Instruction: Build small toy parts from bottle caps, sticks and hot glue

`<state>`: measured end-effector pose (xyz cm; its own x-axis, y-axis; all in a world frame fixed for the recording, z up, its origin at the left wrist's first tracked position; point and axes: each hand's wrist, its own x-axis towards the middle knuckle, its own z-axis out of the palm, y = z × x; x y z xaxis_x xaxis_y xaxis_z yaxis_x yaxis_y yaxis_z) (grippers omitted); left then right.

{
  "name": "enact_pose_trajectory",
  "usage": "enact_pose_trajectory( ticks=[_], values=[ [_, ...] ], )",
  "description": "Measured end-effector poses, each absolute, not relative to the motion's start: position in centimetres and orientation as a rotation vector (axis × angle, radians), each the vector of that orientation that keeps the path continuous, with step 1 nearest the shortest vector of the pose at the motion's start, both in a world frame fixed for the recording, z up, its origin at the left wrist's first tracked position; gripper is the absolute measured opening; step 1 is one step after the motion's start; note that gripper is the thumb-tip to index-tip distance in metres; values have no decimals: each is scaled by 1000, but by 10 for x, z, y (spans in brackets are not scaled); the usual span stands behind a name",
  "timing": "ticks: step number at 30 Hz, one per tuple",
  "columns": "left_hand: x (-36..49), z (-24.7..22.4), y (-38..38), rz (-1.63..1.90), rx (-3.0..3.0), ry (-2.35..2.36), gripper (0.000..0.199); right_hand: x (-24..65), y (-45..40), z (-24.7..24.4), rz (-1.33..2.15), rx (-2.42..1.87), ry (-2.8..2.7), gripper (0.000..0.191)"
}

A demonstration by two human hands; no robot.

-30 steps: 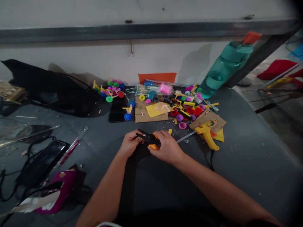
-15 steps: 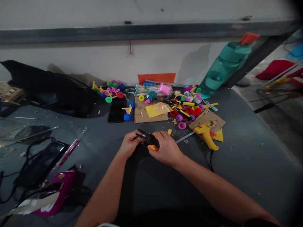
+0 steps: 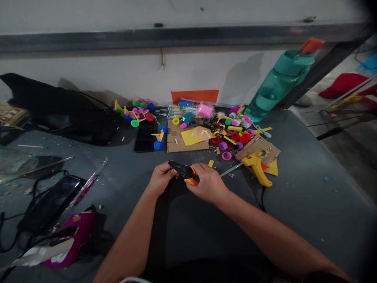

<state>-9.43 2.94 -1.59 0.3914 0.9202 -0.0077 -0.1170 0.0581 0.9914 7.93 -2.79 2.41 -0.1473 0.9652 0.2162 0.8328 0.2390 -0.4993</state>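
Observation:
My right hand [image 3: 208, 184] is wrapped round the orange handles of black-bladed wire strippers [image 3: 183, 169]. Their flat jaws point left and look closed, with the tip over the fingers of my left hand [image 3: 160, 179]. Those left fingers are pinched together just below the jaws; whatever is between them is too small and hidden to make out. A small yellow piece [image 3: 211, 163] lies just beyond my right hand. To the right, a yellow hot glue gun [image 3: 257, 169] rests on its side with a clear glue stick [image 3: 232, 169] sticking out behind.
Behind the hands lie a cardboard sheet [image 3: 188, 147], several coloured bottle caps [image 3: 226, 156] and small wheeled stick models [image 3: 141, 114]. A teal bottle [image 3: 272, 88] leans at the back right. At left are a black phone [image 3: 53, 200], cables and a magenta case [image 3: 72, 237].
The jaws of the wire strippers were apart and are now closed together, by the fingertips of my left hand. Both hands have stayed almost in place.

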Motion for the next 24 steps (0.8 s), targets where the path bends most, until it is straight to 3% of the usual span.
enact_pose_trajectory(
  ticks=[8, 18, 24],
  values=[
    [-94, -22, 30, 991, 1195, 892, 12, 81, -28, 25, 301, -1617, -2050, 39],
    [-93, -15, 30, 935, 1280, 912, 17, 82, -28, 20, 328, -1660, -2039, 21],
    [-90, -7, 29, 942, 1212, 845, 17, 93, -17, 13, 212, -1759, -1872, 45]
  ],
)
